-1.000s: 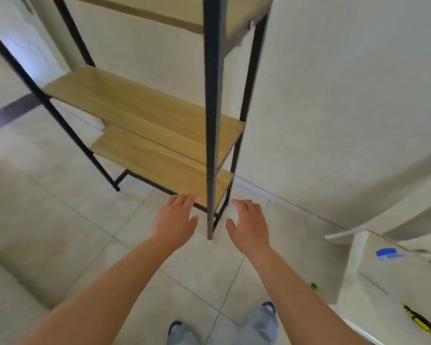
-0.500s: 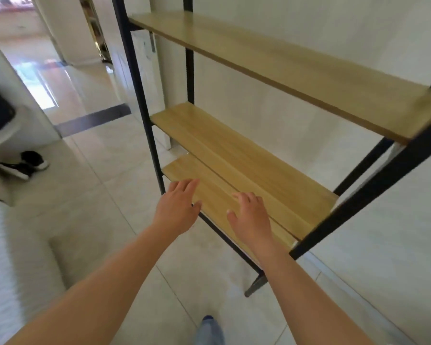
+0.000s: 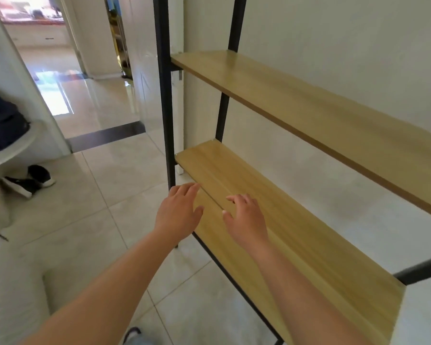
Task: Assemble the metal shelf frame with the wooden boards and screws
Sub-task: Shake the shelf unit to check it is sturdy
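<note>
Both hands are hovering empty with fingers relaxed and spread: left hand [image 3: 178, 210] at seven o'clock of the middle wooden board [image 3: 271, 207], right hand [image 3: 245, 217] over it. The black metal shelf frame [image 3: 162, 95] is standing against the wall.

Glossy cream floor tiles [image 3: 115, 175] run toward an open doorway at eleven o'clock, crossed by a dark threshold strip [image 3: 105, 138] — daylight glares there. Plain off-white wall [image 3: 334, 41] at one o'clock; black sneakers [image 3: 28, 181] at nine.
</note>
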